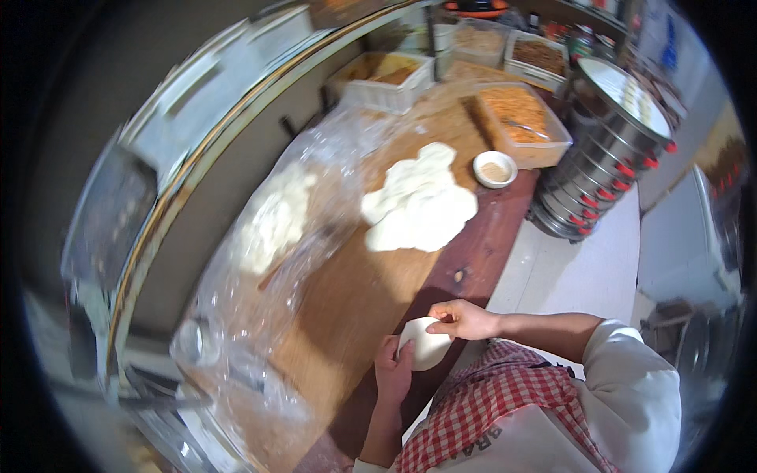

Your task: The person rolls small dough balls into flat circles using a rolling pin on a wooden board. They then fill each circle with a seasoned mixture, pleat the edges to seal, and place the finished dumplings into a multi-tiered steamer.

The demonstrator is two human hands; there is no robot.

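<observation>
Between my hands a thin round dough wrapper (424,347) is held above the front edge of the wooden table. My left hand (395,363) grips its left side, the thumb lying on top. The fingers of my right hand (464,320) pinch its upper right edge. Farther along the table lies a pile of overlapping flat dough wrappers (420,204). To the left, under a clear plastic sheet (322,195), is more pale dough (278,219). A small white bowl (495,169) with a light brown powder or paste stands right of the pile.
A plastic tub of shredded orange filling (520,118) with a spoon stands at the back right, near several other food containers. A tall stack of steel steamer trays (597,154) with red knobs stands beyond the table's right edge. A metal-edged shelf (195,159) runs along the left.
</observation>
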